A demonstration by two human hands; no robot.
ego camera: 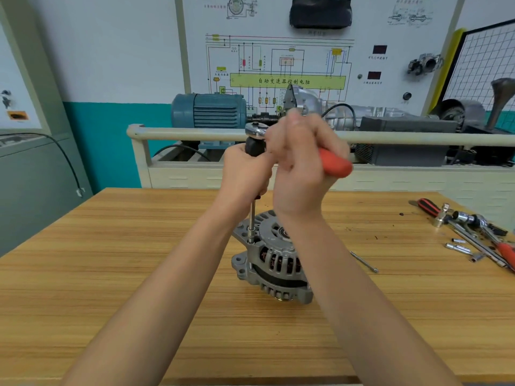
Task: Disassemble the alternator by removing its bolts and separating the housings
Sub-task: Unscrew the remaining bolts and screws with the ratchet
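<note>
Alternator (274,260) unlabelled; wall panel (287,81) reads 自动变速器控制电脑.

The yellow-green box (287,81) on the wall wiring diagram (278,59) reads "自动变速器控制电脑".

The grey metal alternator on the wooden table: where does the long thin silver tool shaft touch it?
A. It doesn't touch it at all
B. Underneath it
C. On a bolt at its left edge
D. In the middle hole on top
C: the thin silver shaft runs straight down from the left hand onto a bolt at the left rim of the grey metal alternator.
</note>
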